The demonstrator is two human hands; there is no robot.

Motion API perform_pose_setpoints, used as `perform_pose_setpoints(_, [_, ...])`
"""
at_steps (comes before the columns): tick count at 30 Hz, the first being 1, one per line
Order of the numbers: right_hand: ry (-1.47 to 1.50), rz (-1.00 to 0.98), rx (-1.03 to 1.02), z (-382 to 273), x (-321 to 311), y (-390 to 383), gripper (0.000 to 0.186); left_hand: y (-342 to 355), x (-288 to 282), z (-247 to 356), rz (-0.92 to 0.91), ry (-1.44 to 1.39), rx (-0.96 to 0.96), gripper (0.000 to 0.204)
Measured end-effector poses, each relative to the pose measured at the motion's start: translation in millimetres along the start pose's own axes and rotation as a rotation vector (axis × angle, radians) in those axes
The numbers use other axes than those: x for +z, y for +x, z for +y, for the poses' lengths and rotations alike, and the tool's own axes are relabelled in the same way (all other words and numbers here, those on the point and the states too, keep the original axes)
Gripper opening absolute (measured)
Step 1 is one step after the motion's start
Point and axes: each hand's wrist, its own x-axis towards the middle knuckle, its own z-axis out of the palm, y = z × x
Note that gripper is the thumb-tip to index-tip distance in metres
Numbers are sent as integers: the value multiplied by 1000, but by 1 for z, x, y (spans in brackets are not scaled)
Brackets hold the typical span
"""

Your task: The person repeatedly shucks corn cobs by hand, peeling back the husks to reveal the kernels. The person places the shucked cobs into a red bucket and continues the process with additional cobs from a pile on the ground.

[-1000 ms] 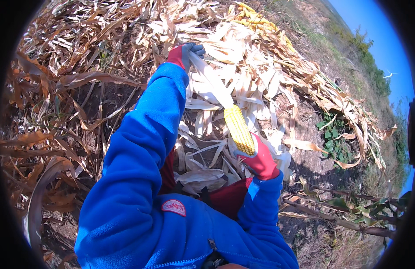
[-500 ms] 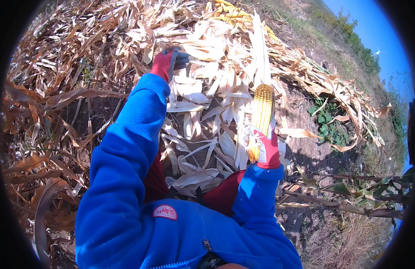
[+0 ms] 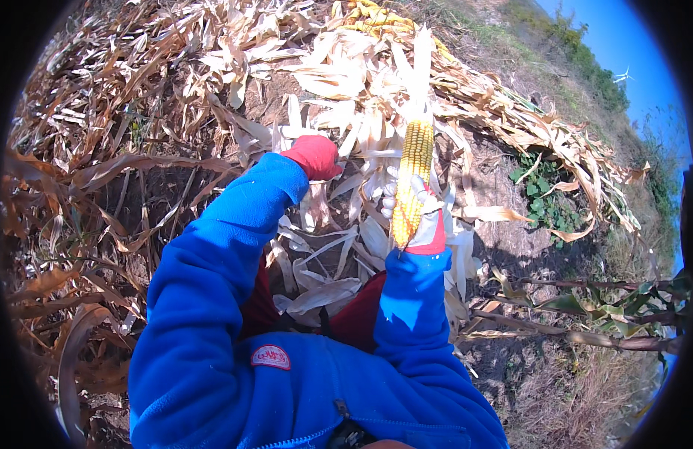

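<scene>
My right hand (image 3: 429, 224), in a red and white glove, is wrapped round the lower part of a yellow corn cob (image 3: 417, 146). The bared cob points away from me, and pale husk (image 3: 421, 71) extends beyond its far end. To the left, my left hand (image 3: 315, 157) in a red glove hovers over the loose dry husks (image 3: 324, 78), apart from the cob. Its back faces me and its fingers are hidden, so I cannot see whether it holds anything.
Several husked yellow cobs (image 3: 376, 19) lie in a heap at the far side. Dry corn stalks (image 3: 99, 97) cover the left, with more leaves (image 3: 511, 112) at the right. A green plant (image 3: 545, 194) grows there, and cut stalks (image 3: 586, 337) lie nearer on that side.
My left hand has come nearer and to the right, its fingers turning out of sight. My right hand has shifted left and slightly farther away with the cob.
</scene>
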Motion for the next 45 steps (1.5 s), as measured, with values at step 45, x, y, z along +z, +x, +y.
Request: perform_pose_setpoints(45, [319, -124, -485, -31, 8, 80, 46, -15, 8, 18, -113, -1277, 376, 66])
